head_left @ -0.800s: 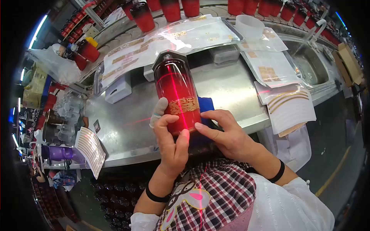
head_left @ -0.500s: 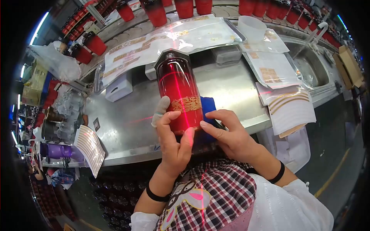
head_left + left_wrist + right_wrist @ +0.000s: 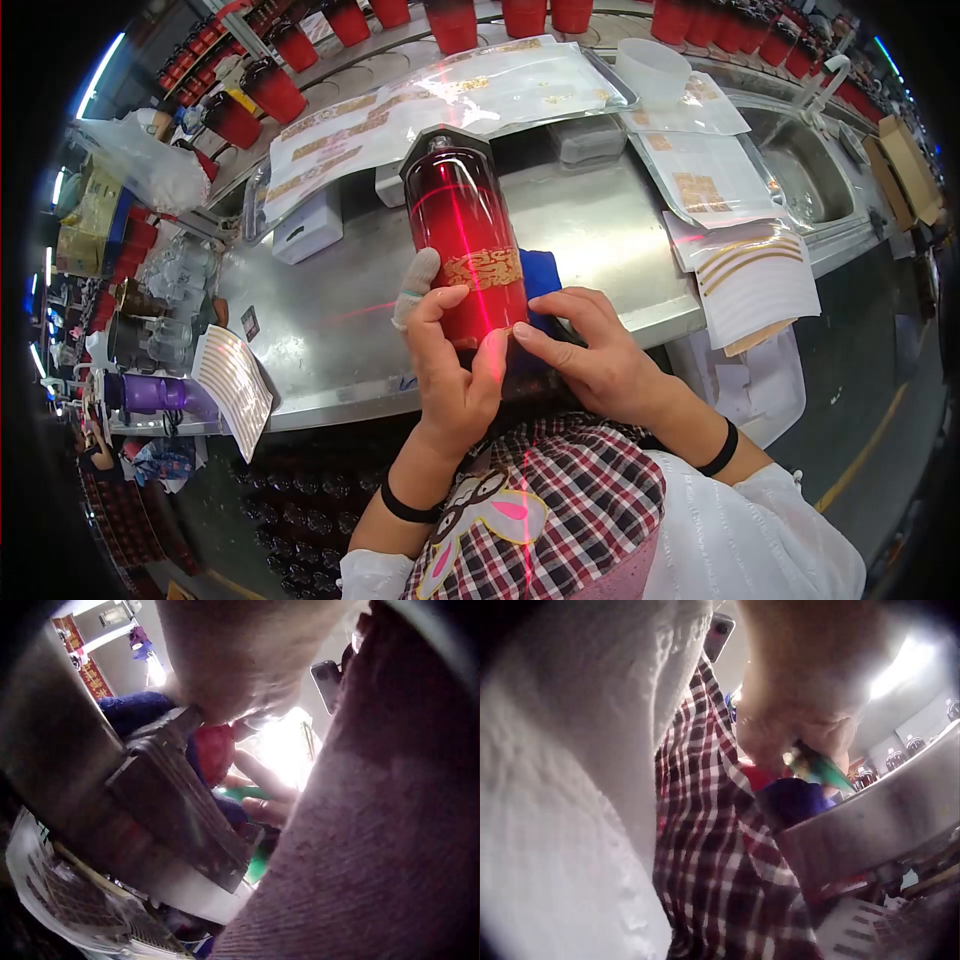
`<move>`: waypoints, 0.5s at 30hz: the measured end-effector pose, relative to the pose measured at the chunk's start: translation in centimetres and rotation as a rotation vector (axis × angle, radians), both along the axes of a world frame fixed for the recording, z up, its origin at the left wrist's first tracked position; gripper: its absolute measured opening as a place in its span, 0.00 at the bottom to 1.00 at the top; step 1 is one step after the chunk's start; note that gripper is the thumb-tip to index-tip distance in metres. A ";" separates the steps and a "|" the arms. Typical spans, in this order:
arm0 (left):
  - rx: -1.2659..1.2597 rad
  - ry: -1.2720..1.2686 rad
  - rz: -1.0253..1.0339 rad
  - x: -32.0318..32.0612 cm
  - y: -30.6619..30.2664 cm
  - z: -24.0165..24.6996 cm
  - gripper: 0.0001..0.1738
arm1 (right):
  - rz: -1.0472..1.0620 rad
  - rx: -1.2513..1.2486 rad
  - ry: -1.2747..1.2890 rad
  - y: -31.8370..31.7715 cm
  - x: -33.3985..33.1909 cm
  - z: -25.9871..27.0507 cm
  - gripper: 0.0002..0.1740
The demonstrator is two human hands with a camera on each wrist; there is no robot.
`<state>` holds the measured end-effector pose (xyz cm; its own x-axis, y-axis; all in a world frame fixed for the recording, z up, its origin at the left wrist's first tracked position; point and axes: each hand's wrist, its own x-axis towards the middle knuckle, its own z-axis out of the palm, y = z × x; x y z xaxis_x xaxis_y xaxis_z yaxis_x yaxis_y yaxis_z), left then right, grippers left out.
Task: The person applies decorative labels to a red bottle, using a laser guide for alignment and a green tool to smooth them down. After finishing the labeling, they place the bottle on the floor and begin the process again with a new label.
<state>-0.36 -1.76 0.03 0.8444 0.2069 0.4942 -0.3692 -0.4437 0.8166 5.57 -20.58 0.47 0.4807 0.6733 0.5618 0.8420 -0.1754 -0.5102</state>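
A red glass bottle [image 3: 465, 220], darkening to black at its neck, lies tilted with its neck away from me. A gold patterned band [image 3: 480, 268] circles its lower part, and red light lines cross it. My left hand [image 3: 450, 370] grips the bottle's lower end, thumb at the base edge, a pale cover [image 3: 415, 285] on one finger along the left side. My right hand [image 3: 600, 350] has its thumb and index fingertips at the bottle's lower right edge. Under its palm, the right wrist view shows a green flat piece [image 3: 826, 771] held by the hand. Blue cloth [image 3: 540, 275] lies beneath the bottle.
Printed sheets [image 3: 430, 105] lie on a tray behind the bottle, with more sheets [image 3: 705, 190] to the right. A striped sheet [image 3: 235, 385] overhangs the front left edge. Red-black cups [image 3: 450, 25] line the back conveyor. A sink [image 3: 805, 180] is at right.
The cups on the back conveyor have shifted right. The bottle and left hand have shifted slightly right in view. My right thumb moved a little along the bottle's lower edge.
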 end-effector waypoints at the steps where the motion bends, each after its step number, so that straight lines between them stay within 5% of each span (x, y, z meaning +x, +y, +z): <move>1: 0.030 -0.017 0.016 0.1 0.1 0.0 0.26 | 0.002 -0.002 -0.001 0.0 0.1 0.0 0.37; 8: -0.174 0.021 -0.010 -0.2 0.1 -0.9 0.24 | 0.003 -0.005 -0.011 0.0 0.0 0.1 0.38; 15: -0.121 -0.029 -0.055 -0.1 0.7 -0.6 0.23 | -0.009 -0.007 -0.013 0.5 0.0 0.3 0.38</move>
